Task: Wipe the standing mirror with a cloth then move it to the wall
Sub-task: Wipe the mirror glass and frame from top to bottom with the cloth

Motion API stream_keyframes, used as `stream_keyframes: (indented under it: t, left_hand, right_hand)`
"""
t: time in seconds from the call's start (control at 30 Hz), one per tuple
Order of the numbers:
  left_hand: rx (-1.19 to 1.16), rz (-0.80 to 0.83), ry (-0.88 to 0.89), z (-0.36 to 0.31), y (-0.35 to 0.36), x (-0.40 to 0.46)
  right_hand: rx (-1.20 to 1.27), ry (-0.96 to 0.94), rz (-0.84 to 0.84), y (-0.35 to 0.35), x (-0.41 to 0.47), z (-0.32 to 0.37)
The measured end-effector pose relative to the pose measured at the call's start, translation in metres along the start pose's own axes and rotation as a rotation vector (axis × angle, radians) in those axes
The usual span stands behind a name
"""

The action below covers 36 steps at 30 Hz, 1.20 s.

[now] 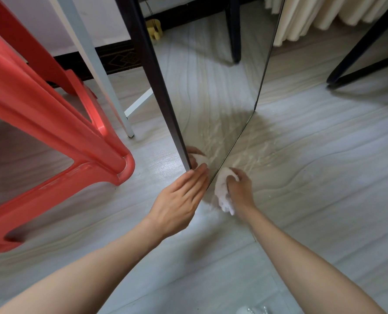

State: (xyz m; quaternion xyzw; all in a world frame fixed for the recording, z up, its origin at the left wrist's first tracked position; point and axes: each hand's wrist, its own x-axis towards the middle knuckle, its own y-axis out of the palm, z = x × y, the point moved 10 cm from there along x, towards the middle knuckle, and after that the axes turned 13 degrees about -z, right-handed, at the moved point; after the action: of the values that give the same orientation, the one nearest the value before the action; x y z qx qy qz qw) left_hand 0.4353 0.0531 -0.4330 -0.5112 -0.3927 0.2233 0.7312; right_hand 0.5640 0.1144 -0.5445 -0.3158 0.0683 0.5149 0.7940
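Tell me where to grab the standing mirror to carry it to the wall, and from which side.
Grip the mirror by its two long dark side edges, one hand on each, coming from the glass side where you are. It stands upright and tall, so higher holds should steady it better than the bottom corner the left hand touches.

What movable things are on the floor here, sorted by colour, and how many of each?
Red: 1, moulded plastic stool
Black: 1, dark-framed standing mirror
White: 1, crumpled wiping cloth in the right hand
Yellow: 1, small object by the wall
Total: 4
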Motion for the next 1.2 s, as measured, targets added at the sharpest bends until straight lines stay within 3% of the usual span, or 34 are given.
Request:
stream_keyframes:
  t: [0.13,0.27,0.37,0.5,0.63,0.73,0.77,0.83,0.9,1.0,1.1,1.2]
  left_hand:
    - [0.018,-0.092,0.014,0.001,-0.007,0.000]
    - [0.062,-0.155,0.025,0.003,-0.017,0.001]
    - [0.133,-0.183,0.054,0.007,-0.027,0.001]
    - [0.196,-0.214,0.073,0.015,-0.037,0.001]
    - [0.250,-0.262,0.118,0.024,-0.052,0.003]
    - [0.302,-0.276,0.189,0.026,-0.062,0.002]
    - [0.311,-0.285,0.191,0.027,-0.065,0.001]
    - [0.306,-0.308,0.168,0.028,-0.072,-0.001]
    - [0.307,-0.325,0.151,0.030,-0.077,-0.002]
    - [0.308,-0.351,0.127,0.035,-0.086,-0.001]
    - [0.299,-0.375,0.089,0.040,-0.095,0.002]
    - [0.294,-0.413,0.036,0.045,-0.100,-0.001]
  right_hand:
    - [-0.004,-0.083,0.111,0.039,-0.031,0.002]
    - [-0.365,-0.024,0.417,0.050,-0.071,-0.041]
    - [-0.326,0.015,0.254,0.022,-0.057,-0.024]
    - [0.009,-0.052,0.001,0.008,-0.037,0.035]
    - [0.109,-0.203,0.085,0.016,-0.051,0.073]
    - [-0.254,-0.260,0.347,0.033,-0.075,0.040]
    - [-0.349,-0.264,0.357,0.030,-0.077,0.030]
    - [-0.274,-0.204,0.203,0.009,-0.074,0.037]
    - [-0.018,-0.191,0.007,-0.018,-0.071,0.073]
    - [0.261,-0.381,-0.162,-0.047,-0.078,0.145]
    - [0.362,-0.552,-0.111,-0.038,-0.102,0.180]
    - [0.214,-0.599,-0.036,-0.007,-0.116,0.155]
